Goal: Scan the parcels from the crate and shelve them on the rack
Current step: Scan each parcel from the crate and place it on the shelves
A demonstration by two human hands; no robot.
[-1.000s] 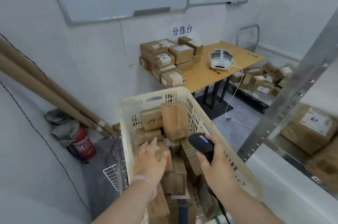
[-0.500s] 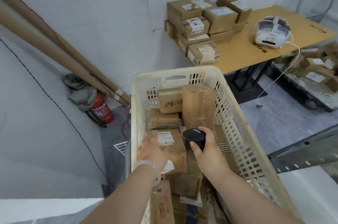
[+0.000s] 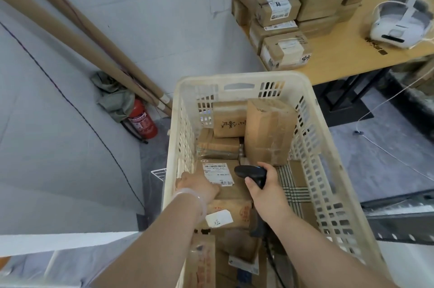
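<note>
The left hand (image 3: 199,185) is holding the labelled parcel (image 3: 232,191) by its near-left corner, thumb lying on top against the near edge of the shipping label (image 3: 217,173). Its fingers are passing out of sight round the box's side. The parcel is lying flat, label up, on top of other parcels against the left wall of the cream plastic crate (image 3: 234,78), roughly midway along it.

The right hand (image 3: 265,191) is wrapping its fingers (image 3: 270,170) closed round the handle of the black barcode scanner (image 3: 250,173). The scanner's head is hovering just beside the label's right edge, nose pointing left.

The barcode is running across the label's far end, so it is lying left of and slightly beyond the scanner's nose. The scanning hand is the nearer one, and a small tilt down and left looks like all the reading is asking for.
</note>
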